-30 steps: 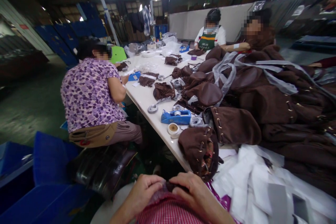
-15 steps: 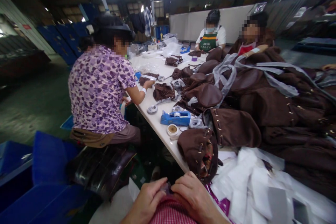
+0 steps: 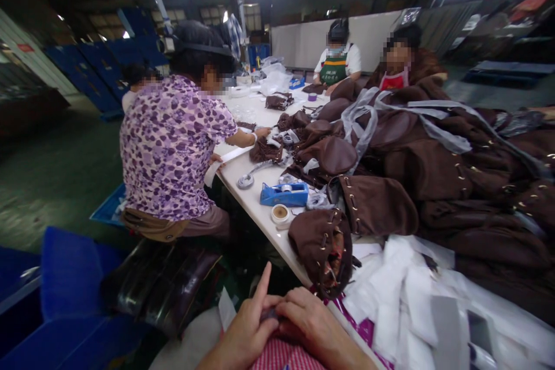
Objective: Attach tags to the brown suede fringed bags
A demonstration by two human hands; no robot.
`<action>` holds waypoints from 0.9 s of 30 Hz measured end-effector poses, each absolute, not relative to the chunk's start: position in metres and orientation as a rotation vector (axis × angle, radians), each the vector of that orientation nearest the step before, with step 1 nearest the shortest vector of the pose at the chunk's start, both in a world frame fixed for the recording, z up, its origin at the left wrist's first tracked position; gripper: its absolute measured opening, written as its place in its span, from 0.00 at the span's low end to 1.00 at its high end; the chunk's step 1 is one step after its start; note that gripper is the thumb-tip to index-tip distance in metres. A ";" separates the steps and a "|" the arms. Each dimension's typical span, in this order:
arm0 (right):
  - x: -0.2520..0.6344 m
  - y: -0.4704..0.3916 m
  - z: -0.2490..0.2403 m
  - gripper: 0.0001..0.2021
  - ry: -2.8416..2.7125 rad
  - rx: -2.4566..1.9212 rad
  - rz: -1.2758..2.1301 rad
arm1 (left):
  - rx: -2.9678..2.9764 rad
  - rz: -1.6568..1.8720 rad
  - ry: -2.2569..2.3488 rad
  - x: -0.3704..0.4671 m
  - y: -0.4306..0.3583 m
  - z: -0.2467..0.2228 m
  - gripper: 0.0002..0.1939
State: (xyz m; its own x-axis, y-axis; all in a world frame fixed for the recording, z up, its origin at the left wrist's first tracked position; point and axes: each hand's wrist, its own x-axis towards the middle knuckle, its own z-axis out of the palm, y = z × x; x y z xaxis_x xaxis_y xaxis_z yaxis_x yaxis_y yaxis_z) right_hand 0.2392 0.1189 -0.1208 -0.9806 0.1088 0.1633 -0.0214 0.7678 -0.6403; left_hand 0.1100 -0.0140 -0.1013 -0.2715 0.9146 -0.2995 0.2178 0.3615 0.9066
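Note:
Low in the head view, over a red-and-white checked cloth, my two hands meet at the fingers. My left hand points its index finger up while the thumb and other fingers curl inward. Curled over from the other side is my right hand, its fingertips touching those of the left. Something small and dark shows between them, mostly hidden, and its kind is not clear. Just beyond the right hand, a brown drawstring bag lies at the table edge, its patterned lining showing.
A tape dispenser and a tape roll sit on the white table. Brown bags are heaped to the right, behind white packing sheets. A co-worker sits at left, near blue bins; others sit farther back.
My left index finger has lifted and straightened upward; my hands stay together. The co-worker at left has leaned in, reaching farther across the table with a white strip. My view has turned slightly right.

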 end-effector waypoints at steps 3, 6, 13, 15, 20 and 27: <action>0.236 0.122 -0.117 0.06 -2.725 -0.147 1.243 | 1.048 0.814 1.785 0.102 -0.010 -0.091 0.32; 0.232 0.131 -0.110 0.10 -2.629 -0.299 1.471 | 1.042 0.691 1.806 0.093 -0.006 -0.088 0.11; 0.234 0.151 -0.108 0.05 -2.552 -0.391 1.995 | 0.561 0.706 1.324 0.071 -0.005 -0.091 0.16; 0.233 0.151 -0.109 0.06 -2.528 -0.354 2.007 | 0.517 0.725 1.236 0.067 -0.005 -0.088 0.14; 0.225 0.148 -0.106 0.06 -2.570 -0.352 1.902 | 0.529 0.720 1.114 0.064 -0.002 -0.089 0.12; 0.215 0.137 -0.108 0.02 -2.587 -0.445 1.847 | 0.611 0.697 1.128 0.066 0.009 -0.101 0.15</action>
